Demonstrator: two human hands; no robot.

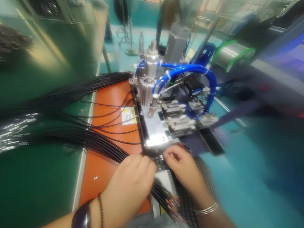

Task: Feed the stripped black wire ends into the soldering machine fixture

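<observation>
My left hand (pixel 136 172) is closed, fingers curled downward, at the near edge of a bench machine (pixel 150 83). A bundle of black cables (pixel 107 145) runs in from the left and passes beneath this hand. Its stripped ends, with thin coloured wires (pixel 173 203), come out below on the right. What the left fingers grip is hidden behind the hand. My right hand (pixel 181 163) pinches thumb and forefinger together beside a small metal part (pixel 159 158) at the front of the machine. Anything between those fingertips is too small to make out.
The machine has a metal cylinder, blue air hoses (pixel 190 69) and metal slides (pixel 179 122). It stands on an orange panel (pixel 110 102) with a warning label (pixel 129 115). More black cables (pixel 89 88) lie at left on a green tabletop (pixel 43 187). A green-flanged wire spool (pixel 234 53) is behind right.
</observation>
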